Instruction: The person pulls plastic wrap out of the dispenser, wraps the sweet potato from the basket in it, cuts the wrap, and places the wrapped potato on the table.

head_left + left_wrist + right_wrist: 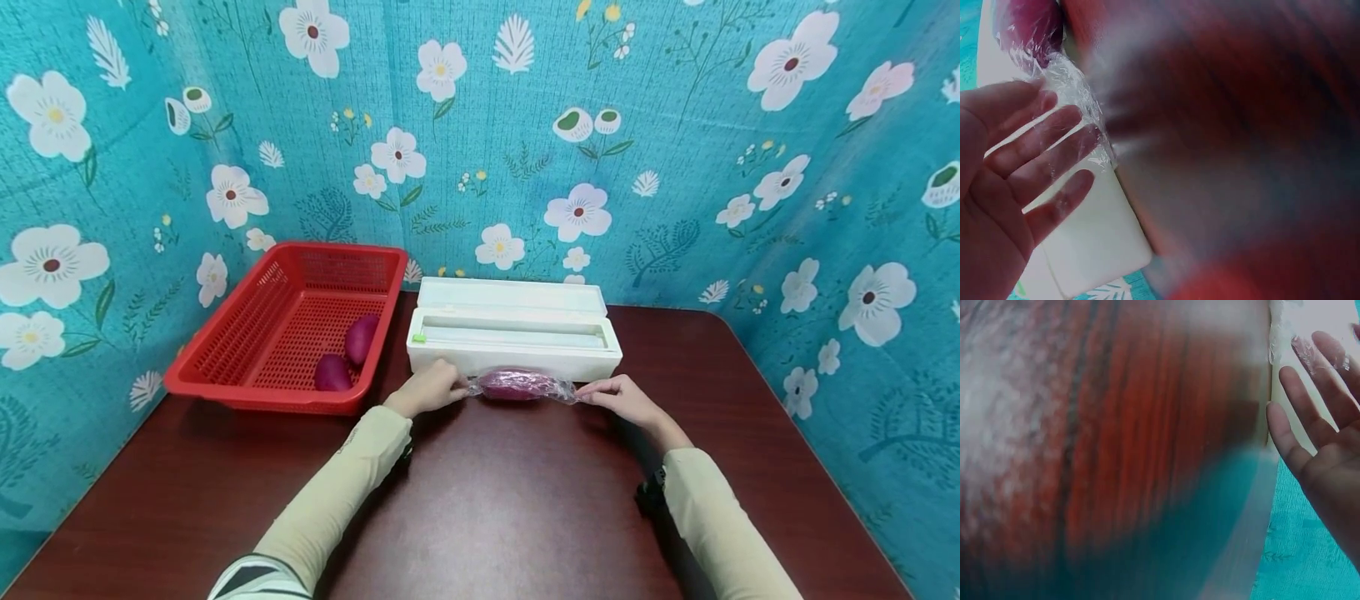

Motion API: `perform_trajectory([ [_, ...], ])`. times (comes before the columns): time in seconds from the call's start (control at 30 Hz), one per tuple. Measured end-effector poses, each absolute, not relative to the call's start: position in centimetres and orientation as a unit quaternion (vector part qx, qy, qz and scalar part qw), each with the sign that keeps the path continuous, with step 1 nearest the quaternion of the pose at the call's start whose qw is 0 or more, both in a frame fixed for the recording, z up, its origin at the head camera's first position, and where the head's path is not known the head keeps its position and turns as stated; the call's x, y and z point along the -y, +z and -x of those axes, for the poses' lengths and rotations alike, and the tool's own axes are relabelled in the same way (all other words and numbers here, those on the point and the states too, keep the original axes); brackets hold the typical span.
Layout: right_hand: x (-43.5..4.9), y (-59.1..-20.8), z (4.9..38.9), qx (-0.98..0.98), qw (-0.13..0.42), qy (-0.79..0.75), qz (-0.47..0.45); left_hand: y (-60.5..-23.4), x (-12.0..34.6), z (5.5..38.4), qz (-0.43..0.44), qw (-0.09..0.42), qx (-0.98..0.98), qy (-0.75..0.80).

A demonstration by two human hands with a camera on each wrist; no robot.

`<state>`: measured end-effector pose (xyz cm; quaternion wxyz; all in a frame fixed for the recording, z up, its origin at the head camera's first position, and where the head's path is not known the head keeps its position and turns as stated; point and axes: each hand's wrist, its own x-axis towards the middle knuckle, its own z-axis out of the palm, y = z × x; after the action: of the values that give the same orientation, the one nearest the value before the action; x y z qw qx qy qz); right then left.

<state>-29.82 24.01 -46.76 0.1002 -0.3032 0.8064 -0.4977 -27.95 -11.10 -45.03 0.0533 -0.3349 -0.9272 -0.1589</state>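
A purple sweet potato wrapped in clear plastic wrap lies in front of the white cling film box. My left hand pinches the gathered wrap at the left end, thumb against index finger. In the left wrist view the crinkled plastic wrap trails over the fingertips, and the other fingers are spread. At the opposite end my right hand pinches the twisted wrap. Its lower fingers show extended in the right wrist view, while the pinch itself is mostly out of that frame.
To the left, a red plastic basket holds two more purple sweet potatoes. The film box has its lid raised, with a roll inside and a green slider on its edge. A flowered blue curtain hangs behind the dark wooden table.
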Motion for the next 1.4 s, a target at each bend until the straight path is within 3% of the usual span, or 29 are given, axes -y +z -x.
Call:
perform_trajectory([
  [0.33, -21.6, -45.9, 30.2, -0.871, 0.073, -0.403, 0.272, -44.5, 9.3, 28.2, 0.268, 0.058, 0.954, -0.12],
  [0.5, -20.4, -44.6, 29.8, -0.89, 0.018, -0.391, 0.235, -44.6, 9.3, 28.3, 0.248, 0.062, 0.957, -0.137],
  [0.67, -19.3, -43.3, 29.2, -0.945, -0.044, -0.247, 0.211, -44.5, 9.6, 28.1, 0.24, 0.078, 0.954, -0.16],
  [0.9, -17.8, -43.1, 29.0, -0.924, -0.129, -0.196, 0.301, -44.5, 10.1, 27.6, 0.229, 0.095, 0.954, -0.17],
  [1.23, -16.8, -43.7, 29.1, -0.905, -0.041, -0.226, 0.359, -44.3, 11.1, 26.8, 0.197, 0.124, 0.953, -0.192],
  [1.4, -16.7, -44.3, 29.2, -0.895, -0.022, -0.209, 0.393, -44.0, 11.5, 26.6, 0.178, 0.114, 0.957, -0.199],
])
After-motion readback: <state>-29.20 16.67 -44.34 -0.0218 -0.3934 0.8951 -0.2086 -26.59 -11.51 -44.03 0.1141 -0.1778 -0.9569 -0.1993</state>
